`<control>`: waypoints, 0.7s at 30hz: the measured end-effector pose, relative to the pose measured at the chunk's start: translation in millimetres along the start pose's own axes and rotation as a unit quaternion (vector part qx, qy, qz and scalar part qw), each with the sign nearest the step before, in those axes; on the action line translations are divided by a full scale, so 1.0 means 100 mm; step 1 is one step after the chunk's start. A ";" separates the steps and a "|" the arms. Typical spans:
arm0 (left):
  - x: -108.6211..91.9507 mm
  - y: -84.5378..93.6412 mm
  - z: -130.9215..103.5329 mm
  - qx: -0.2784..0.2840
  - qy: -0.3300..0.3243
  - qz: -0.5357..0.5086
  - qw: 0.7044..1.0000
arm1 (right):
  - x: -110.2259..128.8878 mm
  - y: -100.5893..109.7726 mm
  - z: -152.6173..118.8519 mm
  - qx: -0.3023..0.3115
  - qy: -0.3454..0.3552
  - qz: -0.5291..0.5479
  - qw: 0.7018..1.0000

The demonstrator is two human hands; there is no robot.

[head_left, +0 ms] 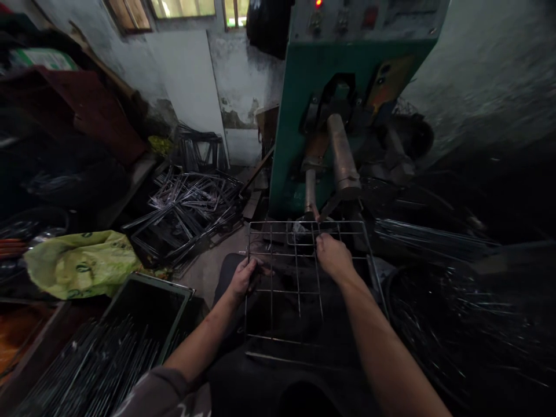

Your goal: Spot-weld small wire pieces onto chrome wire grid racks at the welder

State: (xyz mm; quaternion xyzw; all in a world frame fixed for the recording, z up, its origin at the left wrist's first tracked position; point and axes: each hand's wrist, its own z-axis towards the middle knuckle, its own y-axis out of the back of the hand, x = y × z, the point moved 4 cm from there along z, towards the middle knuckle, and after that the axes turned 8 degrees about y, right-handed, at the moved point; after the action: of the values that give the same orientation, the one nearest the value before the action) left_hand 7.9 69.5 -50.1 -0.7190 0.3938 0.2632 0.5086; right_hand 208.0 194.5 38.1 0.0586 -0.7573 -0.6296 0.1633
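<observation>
A rectangular wire grid point(271, 291) of thin metal rods lies over my lap, its far edge reaching the electrodes of a green spot welding machine point(292, 145). My left hand point(244, 277) is closed round the grid's left side rod. Near the far edge, my right hand point(333, 255) has its fingers closed on a rod of the same grid. Just beyond the right hand, the lower electrode arm point(310, 188) and the thick upper arm point(343, 153) come together at a copper-coloured tip point(317, 213), close to the grid's far rod.
Bent wire frames point(186, 202) are heaped on the floor at the left. A green bin point(182, 298) of straight rods point(99, 365) stands front left, near a yellow-green sack point(84, 263). More rods point(430, 234) lie at the right, beside a dark round container point(391, 289).
</observation>
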 end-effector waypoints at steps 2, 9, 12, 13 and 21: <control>-0.01 -0.01 -0.01 -0.001 0.000 -0.002 1.000 | -0.01 -0.01 0.01 -0.002 0.003 0.003 1.000; -0.02 0.02 0.02 0.013 -0.010 0.002 1.000 | -0.02 -0.03 0.01 -0.010 -0.001 0.020 1.000; 0.01 0.04 0.03 -0.004 -0.004 0.009 1.000 | -0.02 -0.03 0.00 -0.016 -0.006 0.010 1.000; 0.02 0.04 0.03 -0.005 -0.001 0.011 1.000 | -0.02 -0.02 -0.01 -0.014 -0.009 0.006 1.000; 0.05 -0.06 -0.03 0.017 -0.009 -0.005 1.000 | -0.01 0.04 -0.03 0.000 -0.004 0.002 1.000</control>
State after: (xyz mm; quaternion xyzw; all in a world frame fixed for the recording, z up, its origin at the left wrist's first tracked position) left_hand 15.6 66.4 -49.4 -0.7101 0.3899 0.2603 0.5253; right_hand 210.4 192.5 42.8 0.0549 -0.7578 -0.6297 0.1616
